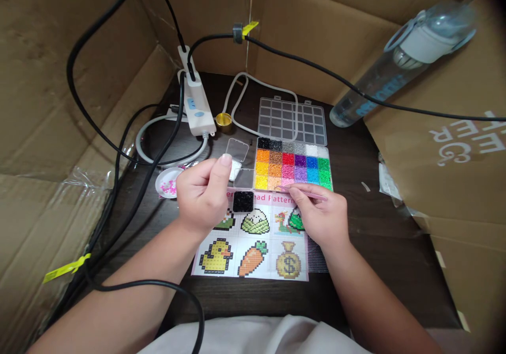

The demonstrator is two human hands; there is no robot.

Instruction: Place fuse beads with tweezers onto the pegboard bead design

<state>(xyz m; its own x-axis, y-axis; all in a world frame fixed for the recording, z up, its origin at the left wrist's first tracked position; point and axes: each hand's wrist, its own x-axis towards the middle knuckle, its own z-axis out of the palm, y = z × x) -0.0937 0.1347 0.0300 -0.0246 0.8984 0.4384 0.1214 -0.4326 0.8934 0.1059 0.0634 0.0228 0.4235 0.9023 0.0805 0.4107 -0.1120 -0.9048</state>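
My right hand [322, 211] grips pink tweezers [308, 192], their tips over the front row of a sectioned bead box [332, 177] filled with beads sorted by colour. My left hand [203, 190] is raised and closed, thumb on top of curled fingers; what it holds, if anything, is hidden. Just right of it sits a small square case of black beads [243, 202]. This case lies on the top of a bead pattern sheet [233, 269] showing a chick, a carrot and a money bag. A green-and-black bead piece [296, 219] is partly behind my right hand.
A white dish of pink beads [168, 182] stands left, partly behind my hand. Farther back are a gold cup [224, 122], a power strip [197, 106] and black cables [158, 159]. A bottle [403, 64] leans at right. Cardboard walls [316, 32] surround the table.
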